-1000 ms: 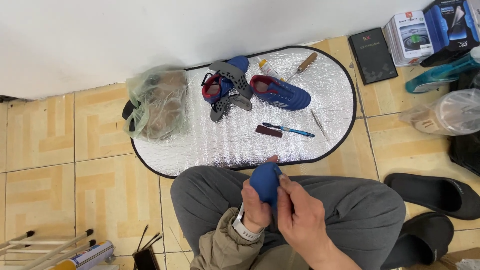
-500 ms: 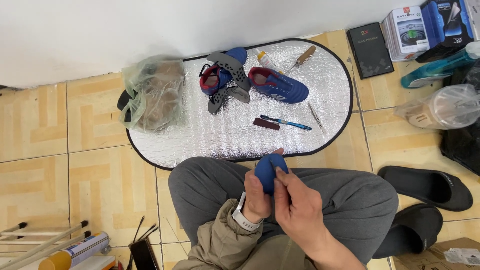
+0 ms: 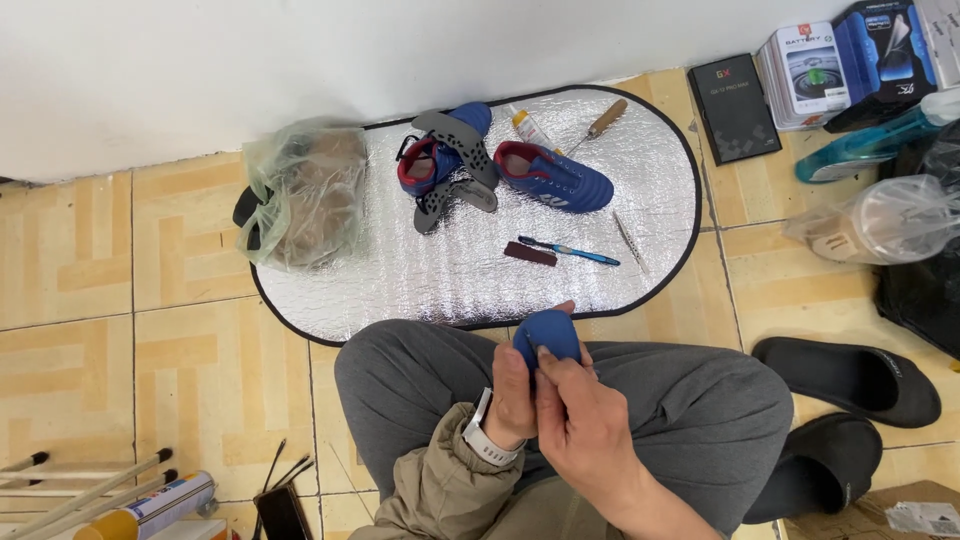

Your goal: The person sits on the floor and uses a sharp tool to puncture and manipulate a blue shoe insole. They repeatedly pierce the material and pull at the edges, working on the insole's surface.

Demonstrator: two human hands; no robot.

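Observation:
A small blue piece of shoe material [image 3: 547, 334] is held up over my lap by both hands. My left hand [image 3: 511, 400], with a watch on the wrist, grips it from the left and below. My right hand [image 3: 585, 435] pinches its right side with thumb and fingers. Beyond my knees lies a silver oval mat [image 3: 420, 280]. On it rest a blue shoe [image 3: 555, 176] on its side and a second blue shoe [image 3: 445, 155] with a grey studded sole [image 3: 455, 170] across it. A blue pen-like tool [image 3: 570, 250] and a dark red strip [image 3: 529, 253] lie nearer me.
A clear bag of brown material [image 3: 305, 195] sits on the mat's left end. A glue tube [image 3: 530, 130], a wooden-handled awl [image 3: 597, 124] and a thin metal tool [image 3: 629, 241] lie on the mat. Boxes [image 3: 810, 75] stand at the top right, black slippers [image 3: 850, 375] to my right, rods [image 3: 80, 490] at the lower left.
My view has shifted slightly, so the mat sits a bit higher in the frame. Both hands keep the blue piece and have turned it a little over my lap.

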